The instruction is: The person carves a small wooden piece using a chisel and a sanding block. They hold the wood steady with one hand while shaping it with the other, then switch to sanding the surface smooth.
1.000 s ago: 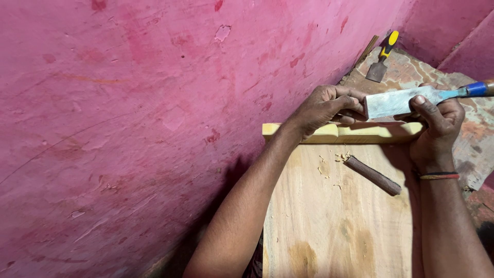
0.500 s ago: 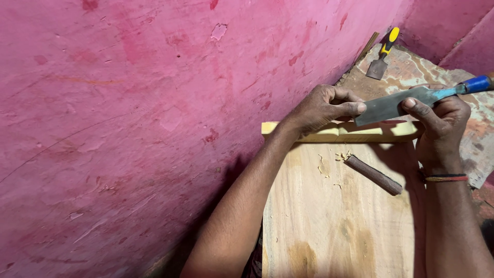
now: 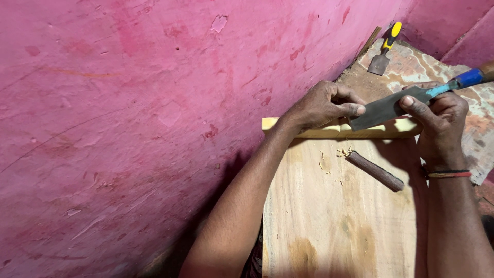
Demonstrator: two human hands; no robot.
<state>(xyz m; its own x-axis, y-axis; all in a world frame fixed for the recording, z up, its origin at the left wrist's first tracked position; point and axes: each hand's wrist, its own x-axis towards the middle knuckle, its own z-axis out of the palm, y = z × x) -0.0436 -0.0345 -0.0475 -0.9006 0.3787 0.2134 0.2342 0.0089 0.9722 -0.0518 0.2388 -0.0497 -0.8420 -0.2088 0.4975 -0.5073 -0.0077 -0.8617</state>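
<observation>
Head view: right hand (image 3: 437, 123) grips chisel (image 3: 391, 107); left hand (image 3: 321, 105) seemingly pins wooden strip (image 3: 309, 128).

Pink wall (image 3: 128, 103), pale yellow strip (image 3: 309, 131), blue-handled chisel (image 3: 411, 100)

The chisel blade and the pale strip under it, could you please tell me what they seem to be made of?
Chisel blade: apparently steel, dull grey and flat with a matte sheen. Strip: probably light wood, pale yellow and unfinished, with a notch cut in it and shavings lying nearby.
</observation>
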